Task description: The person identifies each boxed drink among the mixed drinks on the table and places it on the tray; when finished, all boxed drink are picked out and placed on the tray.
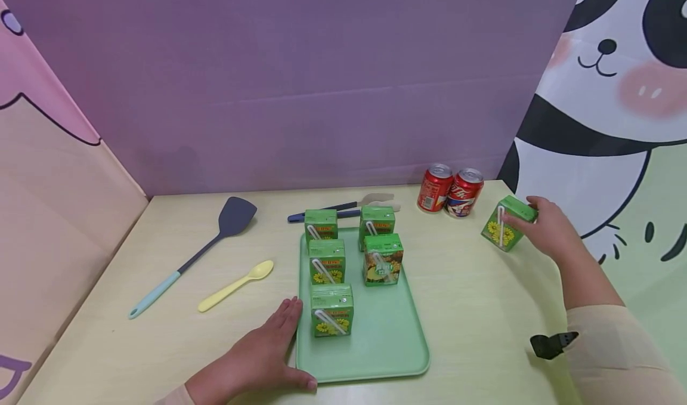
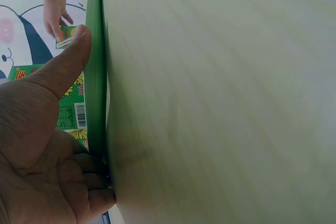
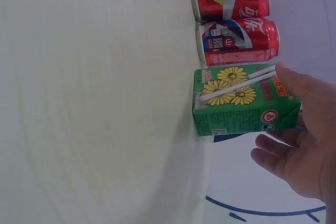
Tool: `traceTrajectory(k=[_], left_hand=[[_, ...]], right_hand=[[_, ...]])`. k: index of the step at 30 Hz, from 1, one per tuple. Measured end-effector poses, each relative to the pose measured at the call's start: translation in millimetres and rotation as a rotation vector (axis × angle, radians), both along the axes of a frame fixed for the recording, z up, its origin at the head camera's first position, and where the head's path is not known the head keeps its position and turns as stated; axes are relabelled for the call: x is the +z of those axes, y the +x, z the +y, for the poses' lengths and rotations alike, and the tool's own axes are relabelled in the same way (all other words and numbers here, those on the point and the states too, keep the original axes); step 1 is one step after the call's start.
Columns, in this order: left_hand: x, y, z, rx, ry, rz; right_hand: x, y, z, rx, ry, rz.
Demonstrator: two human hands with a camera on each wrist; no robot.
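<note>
My right hand (image 1: 553, 229) pinches a green drink carton (image 1: 507, 223) near its top, at the right of the table. Yellow flowers and a white straw show on the carton's front (image 3: 233, 98) in the right wrist view. Whether its base touches the table, I cannot tell. Along the left edge of a pale green tray (image 1: 376, 357) rests my left hand (image 1: 257, 354), fingers straight and thumb at the near corner. Several similar cartons (image 1: 331, 311) stand on the tray in two columns. The right column's front carton (image 1: 383, 260) has a different side facing me.
Two red soda cans (image 1: 435, 188) stand side by side at the back right, left of the held carton. A spatula (image 1: 236, 217) and a yellow spoon (image 1: 236, 286) lie left of the tray. Behind it lie two dark-handled utensils (image 1: 343, 207), partly hidden by cartons.
</note>
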State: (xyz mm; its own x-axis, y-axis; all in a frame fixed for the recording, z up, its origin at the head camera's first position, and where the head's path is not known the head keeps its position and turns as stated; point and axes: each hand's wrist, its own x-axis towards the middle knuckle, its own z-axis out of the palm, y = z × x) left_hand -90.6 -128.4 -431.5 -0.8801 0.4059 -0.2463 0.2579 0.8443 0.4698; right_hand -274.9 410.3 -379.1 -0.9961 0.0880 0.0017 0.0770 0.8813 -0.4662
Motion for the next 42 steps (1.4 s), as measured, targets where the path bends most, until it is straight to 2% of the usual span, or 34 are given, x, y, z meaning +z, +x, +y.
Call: traceTrajectory(k=[7, 18, 24, 35, 42], left_hand=[[2.8, 0.7, 0.5, 0.003, 0.005, -0.003], [2.0, 0.2, 0.7, -0.005, 0.013, 0.004], [1.2, 0.2, 1.0, -0.006, 0.005, 0.001], [1.3, 0.4, 0.4, -0.007, -0.001, -0.004], [0.8, 0.5, 0.2, -0.006, -0.004, 0.001]], right_hand=[[-5.8, 0.0, 5.3, 0.030, -0.024, 0.005], [-7.1, 2.8, 4.3, -0.029, -0.015, 0.032], [-5.0, 6.5, -0.9, -0.032, -0.030, 0.017], [13.3, 15.1, -31.2, 0.034, -0.011, 0.042], [21.7, 24.1, -58.4, 0.129, 0.005, 0.062]])
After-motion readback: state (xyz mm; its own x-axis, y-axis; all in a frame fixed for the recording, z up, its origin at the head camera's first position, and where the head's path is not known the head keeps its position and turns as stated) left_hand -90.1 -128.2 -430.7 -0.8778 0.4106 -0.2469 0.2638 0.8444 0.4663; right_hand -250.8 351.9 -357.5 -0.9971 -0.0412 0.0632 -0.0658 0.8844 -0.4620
